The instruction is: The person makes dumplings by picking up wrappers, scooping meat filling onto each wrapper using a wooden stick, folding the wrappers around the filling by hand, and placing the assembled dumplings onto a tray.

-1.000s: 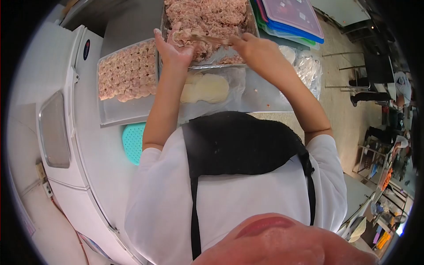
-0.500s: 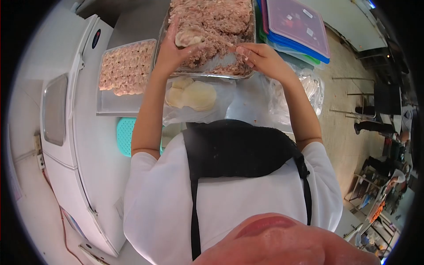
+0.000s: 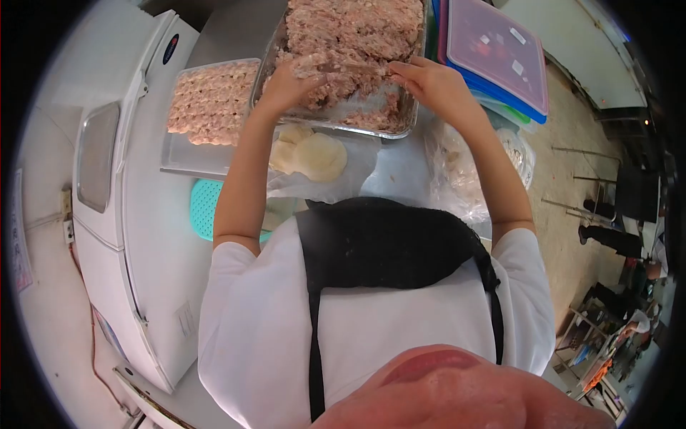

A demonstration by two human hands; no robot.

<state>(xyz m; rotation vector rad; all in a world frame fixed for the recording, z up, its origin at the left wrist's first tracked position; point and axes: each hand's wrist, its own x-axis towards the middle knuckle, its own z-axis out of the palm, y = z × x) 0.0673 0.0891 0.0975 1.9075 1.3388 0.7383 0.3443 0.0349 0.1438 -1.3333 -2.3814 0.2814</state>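
A metal tray (image 3: 382, 132) of ground meat filling (image 3: 354, 32) lies in front of me. My left hand (image 3: 286, 87) is cupped over its near left part, with a filling-smeared dumpling wrapper in the palm; the wrapper's edges are hard to make out. Above the tray's right side, my right hand (image 3: 432, 84) pinches the end of a thin spreading stick (image 3: 375, 69), which points left toward the wrapper. Its far end blends into the meat. Round pale dumpling wrappers (image 3: 321, 157) are stacked on plastic sheeting close to my apron.
Left of the meat, rows of filled dumplings (image 3: 214, 104) sit in a clear tray (image 3: 189, 161). A teal perforated basket (image 3: 204, 211) is below it. Stacked coloured lids (image 3: 493, 46) and a plastic bag (image 3: 457, 171) lie to the right. A white refrigerator (image 3: 153, 214) stands at left.
The pale wrapper in my left hand showed plainly before; now meat covers the view of it. Both hands still hold their things. The whole view has shifted slightly.
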